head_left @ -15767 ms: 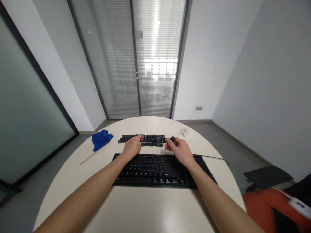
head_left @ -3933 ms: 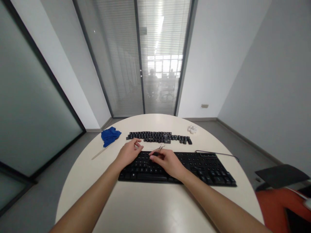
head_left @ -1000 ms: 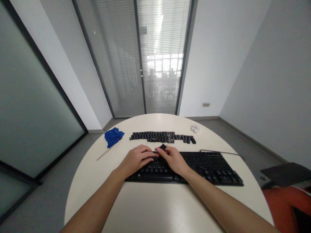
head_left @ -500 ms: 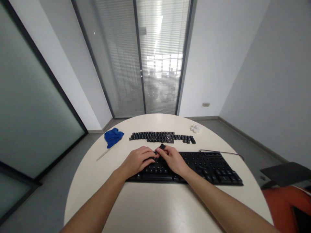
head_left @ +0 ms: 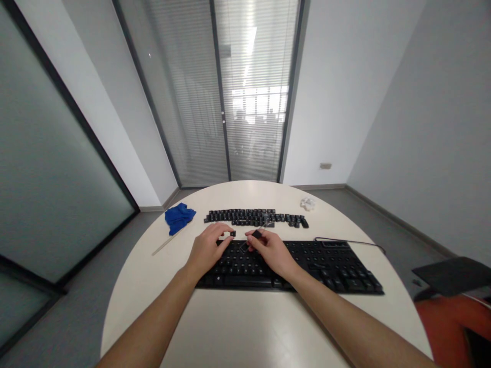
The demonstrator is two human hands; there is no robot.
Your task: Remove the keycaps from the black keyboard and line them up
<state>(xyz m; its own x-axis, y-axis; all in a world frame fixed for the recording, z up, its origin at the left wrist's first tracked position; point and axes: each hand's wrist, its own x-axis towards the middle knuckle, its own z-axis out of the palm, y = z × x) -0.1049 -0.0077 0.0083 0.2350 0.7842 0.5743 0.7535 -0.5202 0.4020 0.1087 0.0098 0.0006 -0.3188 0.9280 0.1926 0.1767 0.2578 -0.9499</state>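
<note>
Between the thumb and index finger of my left hand [head_left: 207,248] is a small black keycap [head_left: 232,233], held just above the back edge of the keyboard. My right hand [head_left: 270,250] pinches a keycap puller [head_left: 257,234], whose black handle points up and whose thin wire loops reach down-left over the keys. Below both hands lies the black keyboard [head_left: 245,281], with many of its keycaps off. Beyond it, rows of loose keycaps [head_left: 240,214] lie on the table.
At the left are a blue cloth [head_left: 178,217] and a thin wooden stick [head_left: 164,244]. A crumpled white tissue [head_left: 307,203] sits at the back right. The keyboard's cable [head_left: 353,239] runs toward the right edge of the round table [head_left: 238,332]. An orange chair [head_left: 447,327] stands beyond.
My left hand has moved left, away from the puller, with a keycap now showing in its fingers. My right hand stays nearly in place, still holding the puller.
</note>
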